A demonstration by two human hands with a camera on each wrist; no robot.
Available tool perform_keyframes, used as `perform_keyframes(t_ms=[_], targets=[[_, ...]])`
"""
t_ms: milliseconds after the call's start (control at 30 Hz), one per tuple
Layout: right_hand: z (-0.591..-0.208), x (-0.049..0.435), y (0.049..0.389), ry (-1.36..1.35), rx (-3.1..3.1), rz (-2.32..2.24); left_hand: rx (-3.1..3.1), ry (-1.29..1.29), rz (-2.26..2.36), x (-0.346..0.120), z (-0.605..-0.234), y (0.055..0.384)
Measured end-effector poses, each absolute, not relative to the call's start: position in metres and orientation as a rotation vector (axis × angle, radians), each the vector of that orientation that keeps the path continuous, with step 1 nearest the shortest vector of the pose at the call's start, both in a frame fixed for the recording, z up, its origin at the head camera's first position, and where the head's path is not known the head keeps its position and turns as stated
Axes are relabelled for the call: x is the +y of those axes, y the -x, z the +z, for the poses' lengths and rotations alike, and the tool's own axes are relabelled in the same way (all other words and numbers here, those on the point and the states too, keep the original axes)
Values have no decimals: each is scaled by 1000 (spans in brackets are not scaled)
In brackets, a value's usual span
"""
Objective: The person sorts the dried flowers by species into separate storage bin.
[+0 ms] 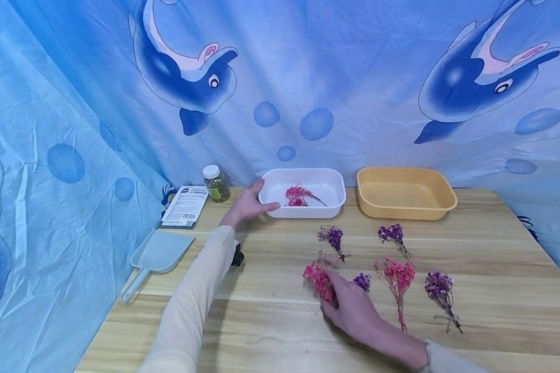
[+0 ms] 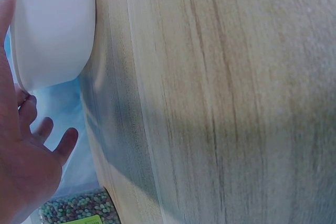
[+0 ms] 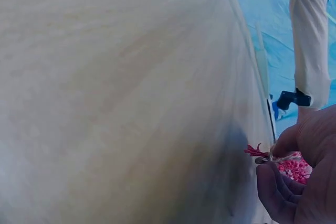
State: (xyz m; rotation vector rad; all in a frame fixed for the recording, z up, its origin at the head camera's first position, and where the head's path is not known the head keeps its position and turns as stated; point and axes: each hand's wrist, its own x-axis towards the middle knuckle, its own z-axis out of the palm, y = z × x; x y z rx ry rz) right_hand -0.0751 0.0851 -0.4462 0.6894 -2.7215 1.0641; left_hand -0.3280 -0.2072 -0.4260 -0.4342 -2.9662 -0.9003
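Observation:
My left hand grips the left end of a white plastic basin, thumb along its front rim and forefinger at its side. Its other fingers spread free in the left wrist view. Inside the basin lie pink dried flowers. My right hand pinches a bunch of pink dried flowers over the table; in the right wrist view, thumb and fingers close on its tied stems. Around that hand lie another pink bunch and several purple bunches, one partly hidden behind the hand.
A yellow basin stands right of the white one. At the back left are a lidded jar of small pebbles and a printed packet. A light blue dustpan lies at the left edge. A dolphin-print curtain hangs behind.

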Motion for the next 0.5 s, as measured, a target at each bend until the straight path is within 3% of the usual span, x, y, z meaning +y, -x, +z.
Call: perform_keyframes(t_ms=[500], targets=[[-412,99,104,-891,-2654,940,-2968,438,-884,-207,-426,328]])
